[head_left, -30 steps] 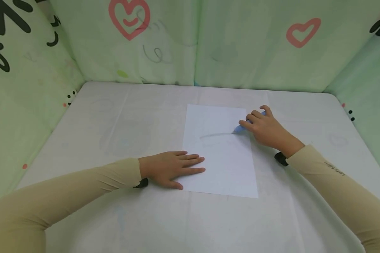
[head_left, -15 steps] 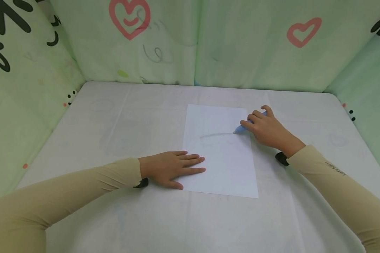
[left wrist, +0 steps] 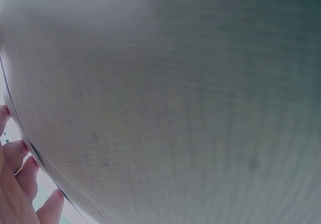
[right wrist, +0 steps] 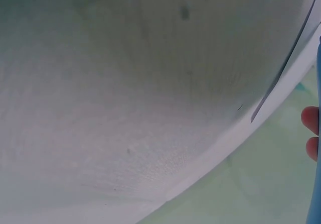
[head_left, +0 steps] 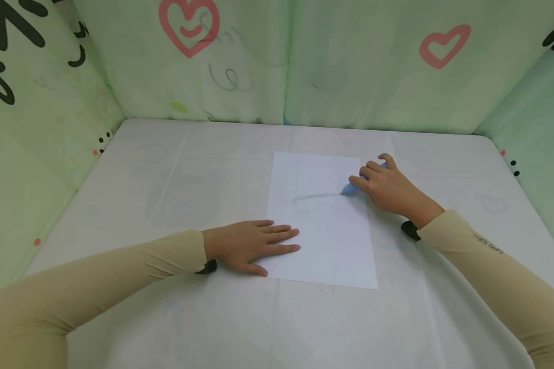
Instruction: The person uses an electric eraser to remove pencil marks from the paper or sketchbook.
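A person's tan left sleeve (head_left: 120, 271) lies across a white cloth-covered tabletop (head_left: 203, 164), leading to the left grip (head_left: 251, 247), a bare hand laid flat. Its fingers are straight and spread, pointing to three o'clock, and it has hold of nothing; they rest across the long left edge of a plain white rectangular sheet of paper (head_left: 323, 241), between eight and nine o'clock from its middle. The sheet's long axis runs roughly from twelve to six o'clock.

A faint grey, slightly curved line (head_left: 314, 197) crosses the upper half of the sheet from nine toward three. At its three-o'clock end sits the tip of a light blue pen (head_left: 351, 188) — touching the paper or just above it, the view does not settle which. The pen slants, tail toward two o'clock, tip toward eight, over the sheet's right edge.

At right, the right grip (head_left: 390, 189), a bare hand with fingers curled around the barrel, holds the pen firmly, judging by the pose. The right hand is the nearer one to the line's end — the left lies well apart, toward eight.
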Motion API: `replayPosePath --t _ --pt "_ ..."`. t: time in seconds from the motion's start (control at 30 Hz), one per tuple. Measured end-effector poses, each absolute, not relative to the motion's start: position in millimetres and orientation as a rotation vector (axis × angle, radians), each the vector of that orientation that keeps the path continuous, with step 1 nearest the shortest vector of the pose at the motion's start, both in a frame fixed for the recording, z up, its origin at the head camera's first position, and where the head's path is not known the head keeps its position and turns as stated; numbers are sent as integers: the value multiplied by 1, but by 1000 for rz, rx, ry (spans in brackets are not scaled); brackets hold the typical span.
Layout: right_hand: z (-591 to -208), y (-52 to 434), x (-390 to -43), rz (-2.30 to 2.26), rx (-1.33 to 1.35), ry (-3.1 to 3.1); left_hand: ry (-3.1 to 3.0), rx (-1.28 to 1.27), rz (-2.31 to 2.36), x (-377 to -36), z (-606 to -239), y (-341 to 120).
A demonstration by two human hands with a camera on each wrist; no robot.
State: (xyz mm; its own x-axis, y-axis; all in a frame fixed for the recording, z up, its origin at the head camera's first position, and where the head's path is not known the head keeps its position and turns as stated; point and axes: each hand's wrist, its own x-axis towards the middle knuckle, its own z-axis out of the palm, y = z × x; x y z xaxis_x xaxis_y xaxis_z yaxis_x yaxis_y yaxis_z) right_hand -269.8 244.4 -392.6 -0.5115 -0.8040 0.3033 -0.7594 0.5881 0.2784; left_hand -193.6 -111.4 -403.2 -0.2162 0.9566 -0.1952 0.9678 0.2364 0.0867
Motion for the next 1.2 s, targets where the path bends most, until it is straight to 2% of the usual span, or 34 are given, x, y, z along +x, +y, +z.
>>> replayPosePath --t 1.2 --pt "-387 244 -273 -140 1328 -2434 2284 1800 -62 -194 -404 -111"
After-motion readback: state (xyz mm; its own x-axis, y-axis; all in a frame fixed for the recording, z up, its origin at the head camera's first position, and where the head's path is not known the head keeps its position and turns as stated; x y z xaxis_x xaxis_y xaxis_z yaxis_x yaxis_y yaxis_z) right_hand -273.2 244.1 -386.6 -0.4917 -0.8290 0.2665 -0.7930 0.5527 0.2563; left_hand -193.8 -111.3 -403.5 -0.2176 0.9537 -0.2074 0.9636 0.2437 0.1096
